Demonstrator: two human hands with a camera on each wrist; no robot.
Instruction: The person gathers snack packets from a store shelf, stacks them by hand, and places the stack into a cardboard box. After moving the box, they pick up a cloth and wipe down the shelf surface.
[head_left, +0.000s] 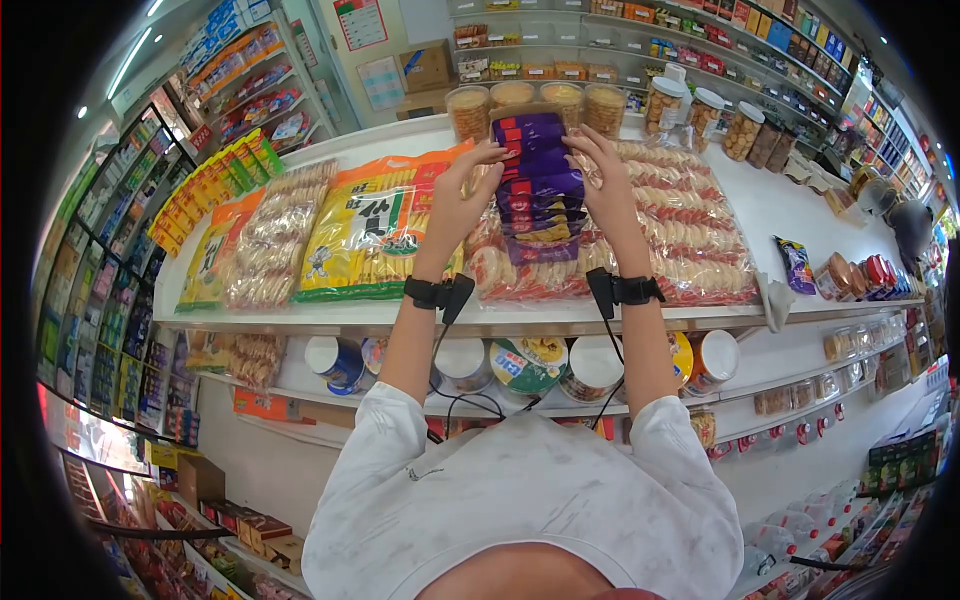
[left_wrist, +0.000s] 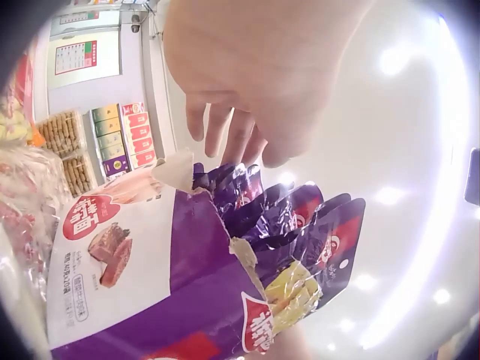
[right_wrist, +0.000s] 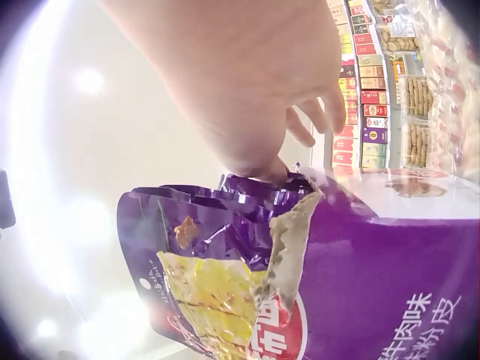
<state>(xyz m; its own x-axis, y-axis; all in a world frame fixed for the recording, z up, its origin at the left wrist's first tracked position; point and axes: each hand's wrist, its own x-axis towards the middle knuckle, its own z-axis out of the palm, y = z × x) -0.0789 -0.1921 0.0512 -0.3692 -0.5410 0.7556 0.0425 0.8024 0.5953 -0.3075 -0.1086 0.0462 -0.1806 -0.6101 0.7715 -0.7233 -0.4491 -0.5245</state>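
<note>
A torn-open purple cardboard box (left_wrist: pixel 202 292) of snack packets lies on bags of round crackers (head_left: pixel 690 220) on the counter. Shiny purple packets (head_left: pixel 535 190) stand in a row inside it, their tops above the ragged edge. My left hand (head_left: pixel 465 200) is at the row's left side, fingertips by the far packets. On the opposite side, my right hand (head_left: pixel 612 200) reaches in with loosely bent fingers. In the right wrist view its thumb (right_wrist: pixel 262 161) goes down behind the nearer packets, its tip hidden. The left fingers (left_wrist: pixel 238 135) hang fairly straight over the packets in the left wrist view.
Large yellow and orange snack bags (head_left: pixel 370 230) lie left of the box. Clear jars (head_left: pixel 515 95) line the counter's back edge. A small purple bag (head_left: pixel 795 265) lies at the right. Round tubs (head_left: pixel 530 365) stand on the shelf below the white counter edge (head_left: pixel 300 320).
</note>
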